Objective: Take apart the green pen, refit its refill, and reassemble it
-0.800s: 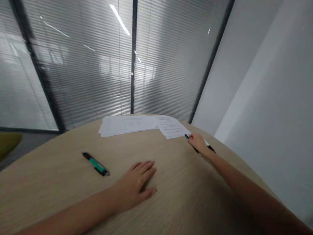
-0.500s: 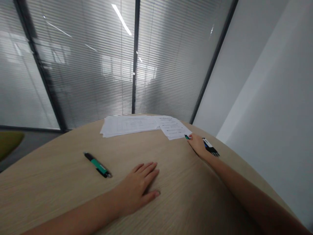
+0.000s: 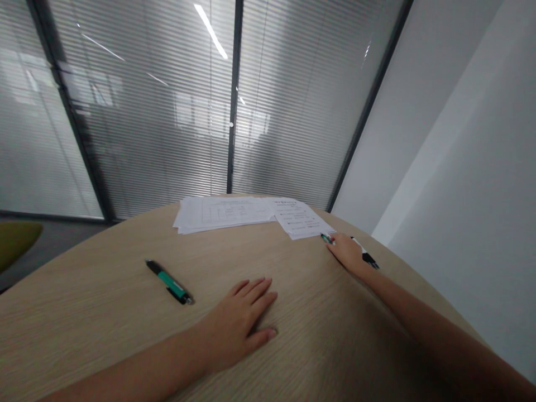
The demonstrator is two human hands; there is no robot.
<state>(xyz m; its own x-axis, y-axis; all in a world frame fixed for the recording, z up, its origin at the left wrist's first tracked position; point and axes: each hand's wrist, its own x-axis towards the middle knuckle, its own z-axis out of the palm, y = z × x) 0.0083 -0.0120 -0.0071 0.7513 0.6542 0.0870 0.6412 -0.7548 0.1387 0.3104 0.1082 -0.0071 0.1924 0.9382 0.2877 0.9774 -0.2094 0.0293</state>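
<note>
My left hand [image 3: 240, 322] lies flat on the wooden table [image 3: 125, 329], fingers stretched out, holding nothing. A green and black pen [image 3: 169, 282] lies a short way to its left. My right hand [image 3: 348, 252] reaches far to the right near the table's edge and is closed over a group of pens [image 3: 363, 254]; a green pen tip [image 3: 325, 238] sticks out at the fingertips, and white and black ends show on the other side.
Several printed paper sheets [image 3: 234, 212] lie spread at the far side of the table, one sheet [image 3: 302, 219] close to my right hand. Glass walls with blinds stand behind, and a white wall rises at the right.
My right hand has shifted slightly over the pens at the right edge, covering more of them. My left hand stays flat in place.
</note>
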